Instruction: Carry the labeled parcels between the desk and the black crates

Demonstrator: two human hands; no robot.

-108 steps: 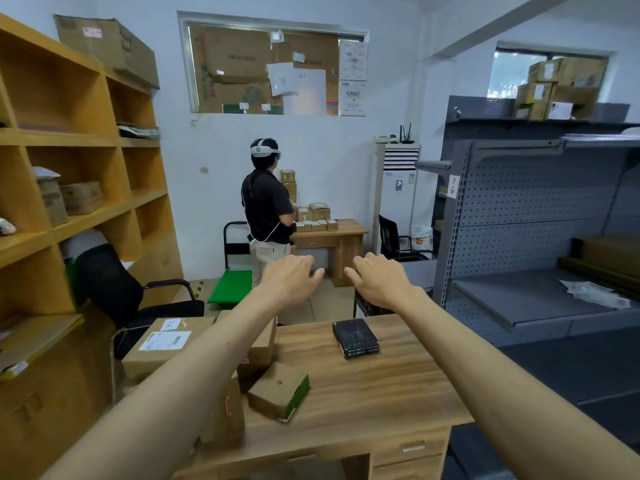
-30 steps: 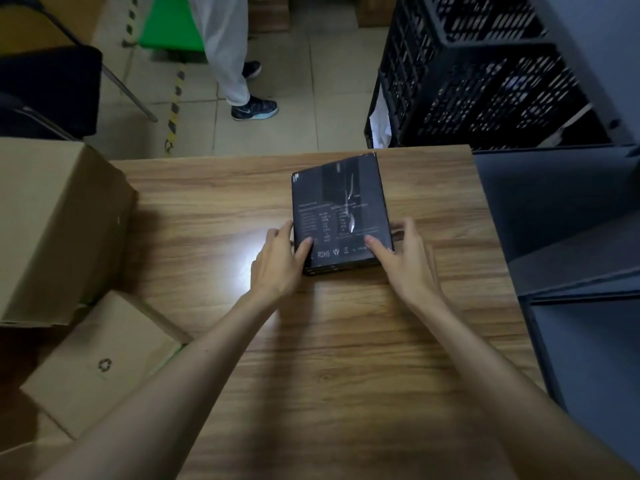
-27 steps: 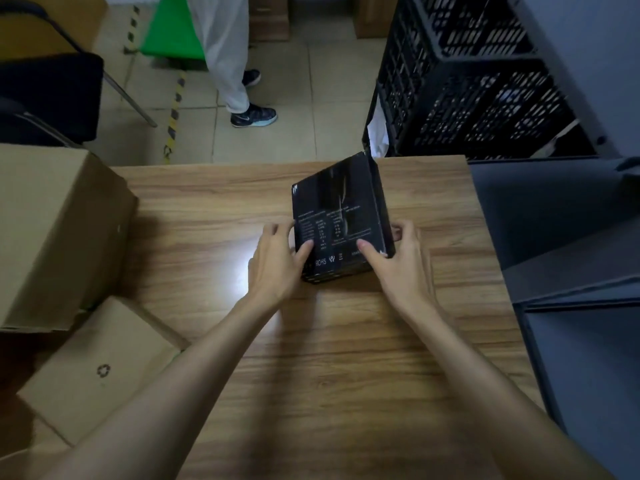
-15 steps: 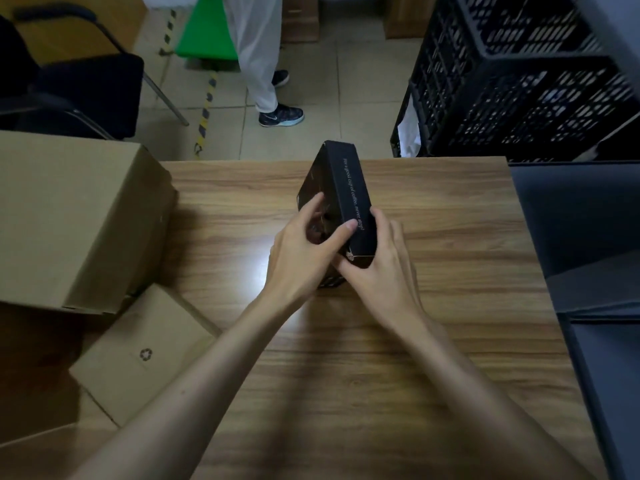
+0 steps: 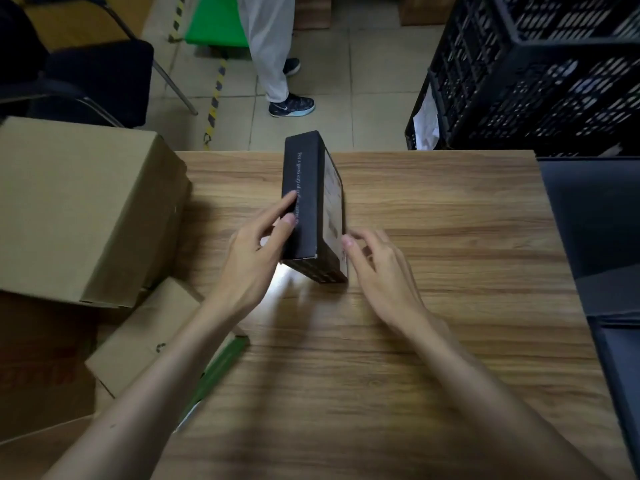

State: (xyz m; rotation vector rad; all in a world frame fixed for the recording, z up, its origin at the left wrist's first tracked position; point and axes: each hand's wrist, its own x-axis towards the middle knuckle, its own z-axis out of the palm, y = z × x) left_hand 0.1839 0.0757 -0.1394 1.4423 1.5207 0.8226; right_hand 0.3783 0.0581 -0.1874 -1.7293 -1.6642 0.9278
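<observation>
Head view: black parcel (image 5: 313,206) stands on its long edge on the wooden surface (image 5: 433,306), label face turned right, probably to check the label before carrying. Left hand (image 5: 258,252) grasps its left face, fingers on the top edge. Right hand (image 5: 375,263) released, fingertips just touching the lower right corner. Black crates (image 5: 533,71) beyond the far right edge. Half a second ago both hands clasped it, tilted; now upright.
</observation>
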